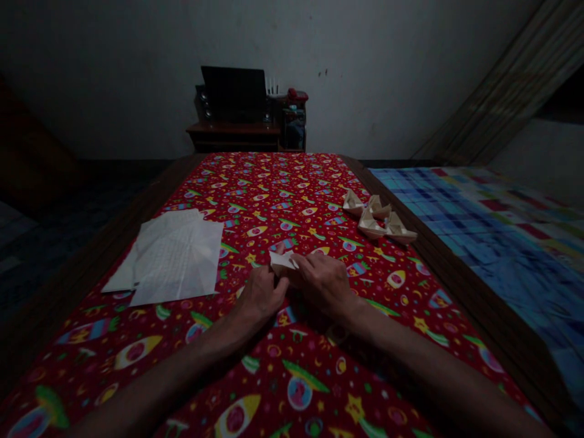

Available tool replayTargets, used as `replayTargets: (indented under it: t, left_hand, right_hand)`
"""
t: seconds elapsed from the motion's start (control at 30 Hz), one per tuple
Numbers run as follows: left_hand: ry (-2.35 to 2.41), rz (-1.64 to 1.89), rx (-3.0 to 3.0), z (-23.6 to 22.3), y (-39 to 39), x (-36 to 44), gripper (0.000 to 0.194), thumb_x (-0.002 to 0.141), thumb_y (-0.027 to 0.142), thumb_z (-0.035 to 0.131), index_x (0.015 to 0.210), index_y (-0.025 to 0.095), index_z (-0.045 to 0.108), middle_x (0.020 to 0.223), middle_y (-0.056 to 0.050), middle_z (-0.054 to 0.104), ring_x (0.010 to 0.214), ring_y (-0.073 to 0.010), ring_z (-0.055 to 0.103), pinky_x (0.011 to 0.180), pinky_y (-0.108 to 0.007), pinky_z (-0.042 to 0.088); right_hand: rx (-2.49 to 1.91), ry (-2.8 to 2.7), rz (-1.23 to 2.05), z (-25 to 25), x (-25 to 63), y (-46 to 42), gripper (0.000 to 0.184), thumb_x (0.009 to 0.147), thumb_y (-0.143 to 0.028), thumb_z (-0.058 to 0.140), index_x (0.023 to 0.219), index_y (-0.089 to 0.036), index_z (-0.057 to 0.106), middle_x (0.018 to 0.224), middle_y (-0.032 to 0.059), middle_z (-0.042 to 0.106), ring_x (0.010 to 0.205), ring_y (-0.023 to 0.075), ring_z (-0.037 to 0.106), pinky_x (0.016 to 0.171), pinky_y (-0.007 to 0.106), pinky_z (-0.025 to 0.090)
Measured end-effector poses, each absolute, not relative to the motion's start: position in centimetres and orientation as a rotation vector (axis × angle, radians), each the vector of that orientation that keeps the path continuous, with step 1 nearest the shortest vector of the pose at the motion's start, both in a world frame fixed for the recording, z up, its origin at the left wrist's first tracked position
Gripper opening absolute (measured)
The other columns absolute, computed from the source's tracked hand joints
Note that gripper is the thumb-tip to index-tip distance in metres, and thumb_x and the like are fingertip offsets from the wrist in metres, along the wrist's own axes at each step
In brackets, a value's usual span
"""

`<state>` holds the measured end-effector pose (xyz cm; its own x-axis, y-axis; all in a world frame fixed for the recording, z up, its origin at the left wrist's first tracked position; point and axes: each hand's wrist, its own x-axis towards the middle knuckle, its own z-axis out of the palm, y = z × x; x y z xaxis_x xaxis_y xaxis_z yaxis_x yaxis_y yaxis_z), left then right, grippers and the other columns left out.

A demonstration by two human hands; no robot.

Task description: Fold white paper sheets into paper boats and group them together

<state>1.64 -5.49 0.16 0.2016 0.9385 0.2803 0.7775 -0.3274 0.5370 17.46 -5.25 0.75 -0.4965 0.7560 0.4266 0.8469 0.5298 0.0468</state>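
Observation:
A small piece of folded paper (283,260) is held between both hands over the middle of the red patterned cloth (292,353). My left hand (264,289) grips its left side, with the thumb pressed against the near side. My right hand (323,277) is closed on the right side of it, fingers bent over the edge. Much of the paper is hidden by the fingers, so its full shape cannot be made out. Several folded paper boats (374,228) stand grouped to the right, apart from my hands. On the left lies a loose stack of white paper sheets (182,261).
The cloth covers a long dark wooden table (483,310). Beyond its far end stands a desk (232,129) with a black monitor (234,94), speakers and a red object (297,95). A bed with a blue checked cover (420,194) runs along the right side.

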Motion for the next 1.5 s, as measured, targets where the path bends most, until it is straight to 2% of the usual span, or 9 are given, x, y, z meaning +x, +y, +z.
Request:
replayTargets:
  t: [0.17, 0.3, 0.47, 0.7, 0.87, 1.0, 1.17, 1.4, 1.5]
  left_hand:
    - [1.540, 0.898, 2.183, 0.7, -5.4, 1.0, 0.027, 0.070, 0.011, 0.051, 0.093, 0.016, 0.067, 0.081, -0.004, 0.072, 0.069, -0.0172, 0.067, 0.063, -0.023, 0.051]
    - [1.492, 0.990, 2.308, 0.8, -4.7, -0.1, 0.039, 0.073, 0.007, 0.047, 0.105, 0.021, 0.066, 0.100, -0.004, 0.071, 0.086, -0.0188, 0.068, 0.075, -0.026, 0.052]
    - [1.454, 0.956, 2.529, 0.0, -4.6, -0.7, 0.037, 0.081, 0.011, 0.046, 0.112, 0.024, 0.063, 0.100, -0.003, 0.069, 0.088, -0.0178, 0.066, 0.076, -0.027, 0.051]
    - [1.490, 0.634, 2.652, 0.0, -4.9, -0.6, 0.028, 0.076, 0.008, 0.049, 0.094, 0.023, 0.064, 0.093, -0.002, 0.059, 0.080, -0.0164, 0.060, 0.061, -0.024, 0.047]
    - [1.330, 0.639, 2.672, -0.7, -4.8, -0.9, 0.022, 0.078, 0.005, 0.048, 0.083, 0.020, 0.063, 0.094, -0.003, 0.056, 0.084, -0.0160, 0.057, 0.066, -0.025, 0.047]
    - [1.143, 0.606, 2.749, -1.1, -5.0, -1.4, 0.022, 0.086, 0.012, 0.045, 0.096, 0.020, 0.063, 0.094, -0.005, 0.055, 0.088, -0.0178, 0.054, 0.075, -0.029, 0.047]
    - [1.227, 0.434, 2.796, -0.7, -5.1, -1.3, 0.040, 0.087, 0.011, 0.041, 0.126, 0.018, 0.047, 0.099, -0.008, 0.052, 0.092, -0.0208, 0.050, 0.081, -0.035, 0.046]
    - [1.217, 0.309, 2.898, 0.1, -4.9, -1.3, 0.028, 0.085, 0.014, 0.045, 0.110, 0.020, 0.056, 0.098, -0.007, 0.051, 0.088, -0.0219, 0.050, 0.076, -0.036, 0.045]
    - [1.208, 0.280, 2.901, 0.5, -4.8, -1.2, 0.037, 0.079, 0.013, 0.049, 0.115, 0.021, 0.053, 0.101, -0.007, 0.052, 0.090, -0.0226, 0.051, 0.076, -0.036, 0.045]
  right_hand:
    - [-1.478, -2.488, -0.195, 1.7, 17.7, -5.2, 0.016, 0.085, -0.019, 0.048, 0.094, -0.016, 0.062, 0.080, 0.0058, 0.069, 0.069, 0.0169, 0.061, 0.054, 0.026, 0.028]
    - [-1.592, -2.410, -0.078, 1.9, 18.2, -5.0, 0.020, 0.086, -0.021, 0.045, 0.094, -0.015, 0.062, 0.074, 0.0053, 0.068, 0.063, 0.0161, 0.060, 0.052, 0.026, 0.027]
    - [-1.493, -2.440, -0.087, 1.2, 18.4, -5.1, 0.034, 0.085, -0.022, 0.046, 0.117, -0.020, 0.057, 0.083, 0.0058, 0.068, 0.068, 0.0172, 0.060, 0.052, 0.025, 0.027]
    - [-1.315, -2.380, 0.163, -0.8, 18.8, -4.8, 0.031, 0.084, -0.018, 0.047, 0.112, -0.019, 0.060, 0.083, 0.0038, 0.068, 0.070, 0.0144, 0.059, 0.058, 0.023, 0.034]
    - [-1.445, -2.442, 0.007, -0.7, 18.7, -5.4, 0.024, 0.086, -0.022, 0.049, 0.104, -0.023, 0.065, 0.077, 0.0038, 0.062, 0.062, 0.0138, 0.051, 0.053, 0.024, 0.026]
    - [-1.484, -2.492, -0.097, -1.0, 18.6, -5.9, 0.020, 0.085, -0.018, 0.051, 0.096, -0.022, 0.067, 0.076, 0.0046, 0.057, 0.060, 0.0126, 0.044, 0.051, 0.025, 0.021]
    - [-1.397, -2.473, -0.179, -2.0, 18.6, -5.9, 0.021, 0.083, -0.012, 0.048, 0.093, -0.019, 0.065, 0.073, 0.0040, 0.054, 0.061, 0.0129, 0.040, 0.051, 0.025, 0.019]
    - [-1.373, -2.488, -0.208, -1.9, 18.7, -6.0, 0.020, 0.084, -0.011, 0.048, 0.094, -0.019, 0.064, 0.074, 0.0036, 0.054, 0.061, 0.0128, 0.039, 0.051, 0.025, 0.021]
    - [-1.352, -2.549, -0.227, -1.6, 18.7, -6.2, 0.020, 0.086, -0.012, 0.047, 0.098, -0.018, 0.062, 0.078, 0.0055, 0.056, 0.066, 0.0141, 0.043, 0.053, 0.025, 0.026]
